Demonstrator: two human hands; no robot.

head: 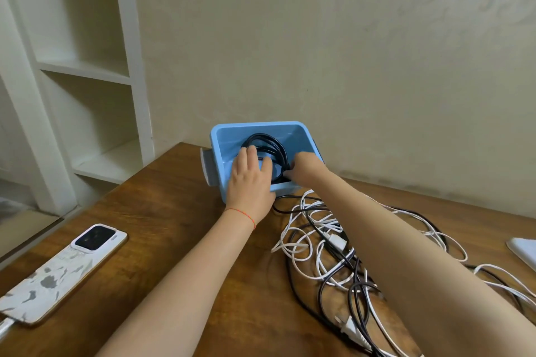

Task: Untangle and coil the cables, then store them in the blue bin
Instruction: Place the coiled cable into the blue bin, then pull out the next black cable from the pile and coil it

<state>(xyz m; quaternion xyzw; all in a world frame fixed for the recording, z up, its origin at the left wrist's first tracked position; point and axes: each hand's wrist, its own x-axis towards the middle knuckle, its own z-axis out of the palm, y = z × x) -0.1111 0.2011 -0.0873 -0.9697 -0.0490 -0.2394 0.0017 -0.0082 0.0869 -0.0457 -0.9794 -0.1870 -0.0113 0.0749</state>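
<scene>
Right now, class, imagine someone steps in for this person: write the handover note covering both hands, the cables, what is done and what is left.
Left hand: flat, fingers straight, pressing the coiled black cable down inside the blue bin.
Right hand: at the bin's near right edge, fingers curled on the same coil.
Done: one black cable is coiled and in the bin.
Left: the tangle of white and black cables on the wooden table, in front of the bin, must be separated, coiled and stored.
</scene>
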